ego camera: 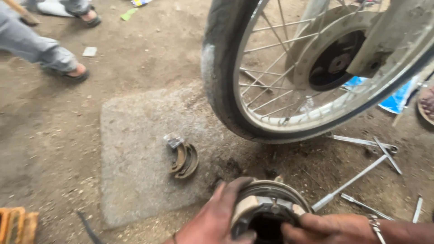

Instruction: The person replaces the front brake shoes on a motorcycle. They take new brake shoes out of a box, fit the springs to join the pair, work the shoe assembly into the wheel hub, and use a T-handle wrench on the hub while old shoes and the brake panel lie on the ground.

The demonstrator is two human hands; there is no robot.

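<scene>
Dirt and grit are covering the workshop ground [58, 135], with a worn concrete slab [135, 180] lying at its middle; a spoked motorcycle wheel [253, 77] is standing over the slab's far right corner, its hub [334, 58] showing dark at the centre; a round brake plate [266, 210] is being held just above the ground at the near edge, beside the slab's near right corner; the left hand [217, 219] is curling around the plate's left rim, fingers pressing against the metal; the right hand [327, 228] is coming in from the right, wrist low, fingertips pinching the pale brake shoes at the plate's right side; the work appears to be at the stage of seating the shoes, and the next move would seem to call for steady pressure from both hands to settle them evenly; a pair of used brake shoes [184, 159] is lying on the slab near its right edge; long metal tools [361, 167] are lying scattered on the dirt to the right; another person's sandalled feet [74, 72] are resting at the far left.
</scene>
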